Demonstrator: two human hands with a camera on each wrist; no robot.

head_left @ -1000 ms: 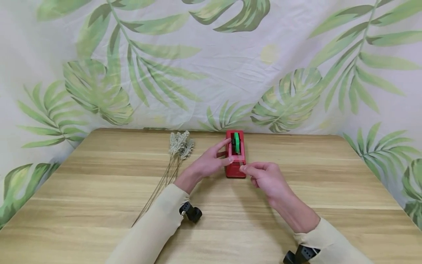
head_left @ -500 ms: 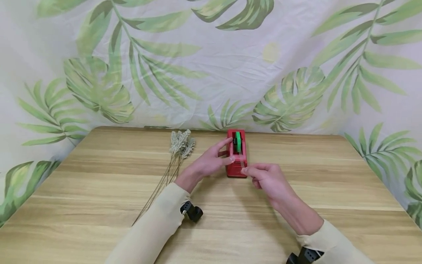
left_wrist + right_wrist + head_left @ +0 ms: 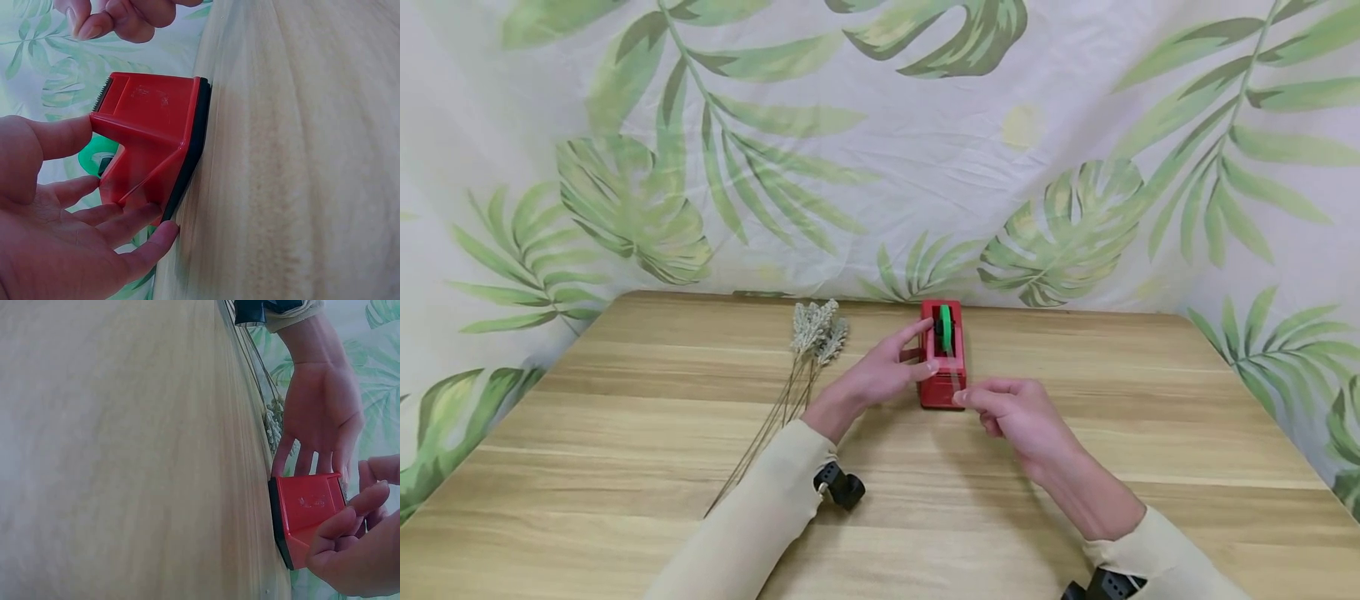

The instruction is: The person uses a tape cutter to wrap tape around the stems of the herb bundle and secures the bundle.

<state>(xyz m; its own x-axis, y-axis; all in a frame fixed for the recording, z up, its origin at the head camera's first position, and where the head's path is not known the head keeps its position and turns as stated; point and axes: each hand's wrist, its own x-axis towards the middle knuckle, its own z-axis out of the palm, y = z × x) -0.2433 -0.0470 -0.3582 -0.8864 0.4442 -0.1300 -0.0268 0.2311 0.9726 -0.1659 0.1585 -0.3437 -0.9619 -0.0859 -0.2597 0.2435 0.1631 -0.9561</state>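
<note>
A red tape dispenser [image 3: 942, 392] with a dark base stands near the back of the table, a green tape roll [image 3: 946, 327] set in its top. My left hand [image 3: 882, 368] lies against the dispenser's left side. In the left wrist view its thumb touches the dispenser near the serrated cutter [image 3: 102, 94], and its spread fingers rest along the red wall. My right hand [image 3: 1021, 414] pinches the end of the clear tape [image 3: 955, 379] between thumb and forefinger. This strip runs from the roll over the dispenser's front edge.
Left of the dispenser lies a bunch of dried flowers [image 3: 812, 329], its long thin stems reaching toward the left sleeve. A leaf-patterned cloth [image 3: 925, 150] hangs behind the wooden table [image 3: 1150, 400]. Black wrist cameras [image 3: 842, 486] sit on both forearms.
My right hand has drawn the tape end slightly down toward me, so a longer strip shows over the dispenser's front. The left hand keeps its place against the dispenser.
</note>
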